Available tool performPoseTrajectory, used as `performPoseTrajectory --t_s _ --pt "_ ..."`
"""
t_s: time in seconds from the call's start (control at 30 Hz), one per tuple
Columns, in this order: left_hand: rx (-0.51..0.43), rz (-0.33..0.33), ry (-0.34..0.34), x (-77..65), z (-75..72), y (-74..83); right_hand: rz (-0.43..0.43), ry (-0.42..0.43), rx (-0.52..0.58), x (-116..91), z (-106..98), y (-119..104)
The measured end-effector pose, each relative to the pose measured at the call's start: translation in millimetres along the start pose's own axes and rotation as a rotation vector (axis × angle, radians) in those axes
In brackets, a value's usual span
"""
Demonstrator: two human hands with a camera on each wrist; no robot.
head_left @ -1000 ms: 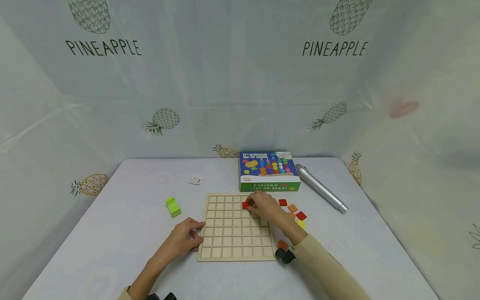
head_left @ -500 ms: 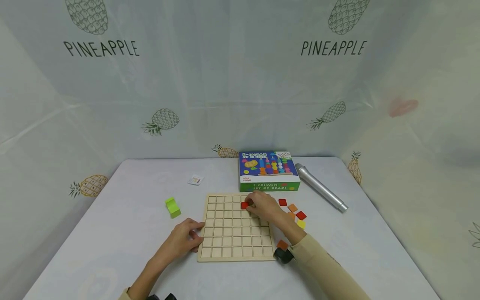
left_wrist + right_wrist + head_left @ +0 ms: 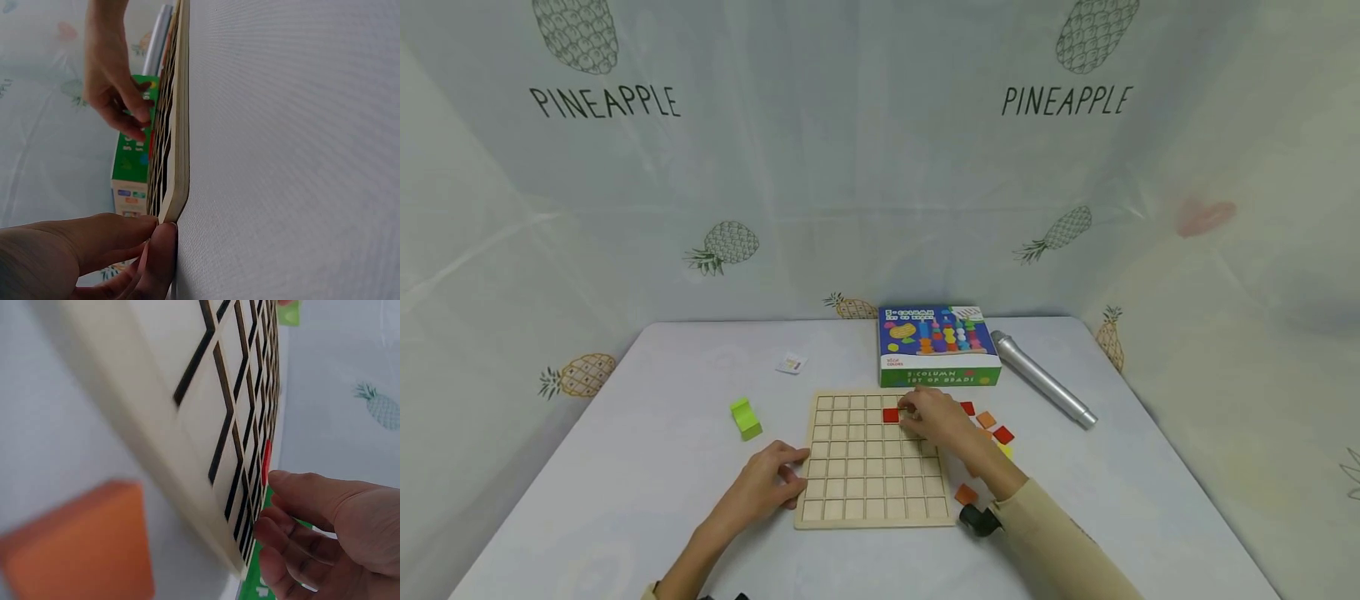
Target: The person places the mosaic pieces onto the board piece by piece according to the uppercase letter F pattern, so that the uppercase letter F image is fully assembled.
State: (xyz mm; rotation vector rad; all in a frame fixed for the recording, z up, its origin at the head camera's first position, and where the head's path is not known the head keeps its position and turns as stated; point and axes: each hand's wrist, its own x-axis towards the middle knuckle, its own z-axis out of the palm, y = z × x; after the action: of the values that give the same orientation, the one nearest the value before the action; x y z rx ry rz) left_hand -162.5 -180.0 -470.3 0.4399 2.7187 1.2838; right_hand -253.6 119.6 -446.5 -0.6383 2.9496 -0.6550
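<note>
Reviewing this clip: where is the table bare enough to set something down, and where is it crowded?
Bare: between the green block and the left edge of the table; also between the right sleeve and the right edge, nearer than the microphone. Crowded: right of the grid board, where loose tiles lie near the right hand.

"PINEAPPLE" twice on backdrop (image 3: 850,167), apparently "5-COLUMN SET OF BEADS" on box (image 3: 938,346)

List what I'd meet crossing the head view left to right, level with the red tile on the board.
Green block → wooden grid board → red tile → right hand → loose red tile → orange tile → silver microphone.
</note>
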Motion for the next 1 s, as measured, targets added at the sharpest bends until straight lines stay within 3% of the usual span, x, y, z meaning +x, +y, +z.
performPoseTrajectory --t_s 0.13,0.57,1.0 --pt "-0.011 0.001 -0.003 -1.9 1.1 1.1 0.037 0.02 0.015 -15 -10 12" --pt "0.0 0.002 0.011 1.1 0.5 1.4 0.145 0.083 -0.089 -60 -41 66" --pt "0.005 -0.009 0.009 0.8 0.2 1.4 0.172 0.091 -0.103 -82 -44 101"
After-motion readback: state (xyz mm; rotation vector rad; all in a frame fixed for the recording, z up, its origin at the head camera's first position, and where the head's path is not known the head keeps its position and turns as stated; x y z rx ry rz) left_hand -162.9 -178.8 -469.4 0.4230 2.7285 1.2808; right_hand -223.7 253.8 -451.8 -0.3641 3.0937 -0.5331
